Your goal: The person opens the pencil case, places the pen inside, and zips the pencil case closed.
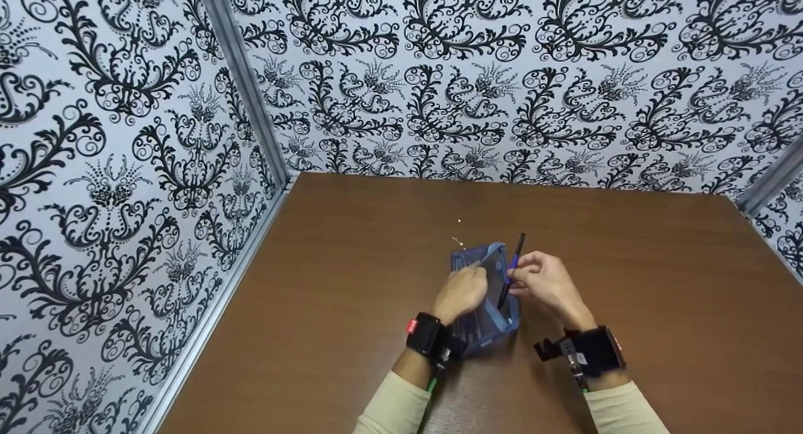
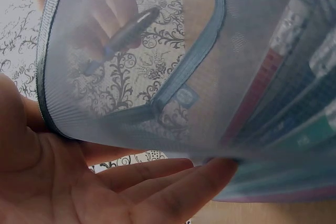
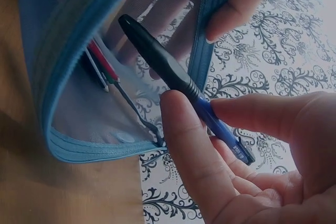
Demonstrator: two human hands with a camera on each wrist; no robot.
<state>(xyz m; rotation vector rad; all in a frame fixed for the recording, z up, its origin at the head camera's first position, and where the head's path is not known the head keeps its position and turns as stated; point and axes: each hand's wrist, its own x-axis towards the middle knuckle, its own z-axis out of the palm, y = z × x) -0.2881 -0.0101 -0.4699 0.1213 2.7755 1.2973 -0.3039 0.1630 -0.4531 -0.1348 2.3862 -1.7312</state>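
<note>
In the head view, a blue mesh zip pouch (image 1: 480, 337) is held over the table with its zipped mouth spread wide. My left hand (image 1: 461, 293) grips the pouch by its edge, the thumb at the zip and the fingers behind the mesh. Between thumb and fingers, my right hand (image 1: 549, 283) pinches a black and blue marker pen (image 3: 163, 64) at its blue part. The pen's black end points into the pouch's opening in the right wrist view. Several pens and pencils, one a red pencil (image 2: 257, 90), show through the mesh.
A brown wooden table (image 1: 351, 264) lies under the hands. Small bright bits (image 1: 458, 241) lie on it just beyond the pouch. Patterned black and white panels (image 1: 464, 95) stand at the back and sides, joined by a metal post (image 1: 244, 76) at the left.
</note>
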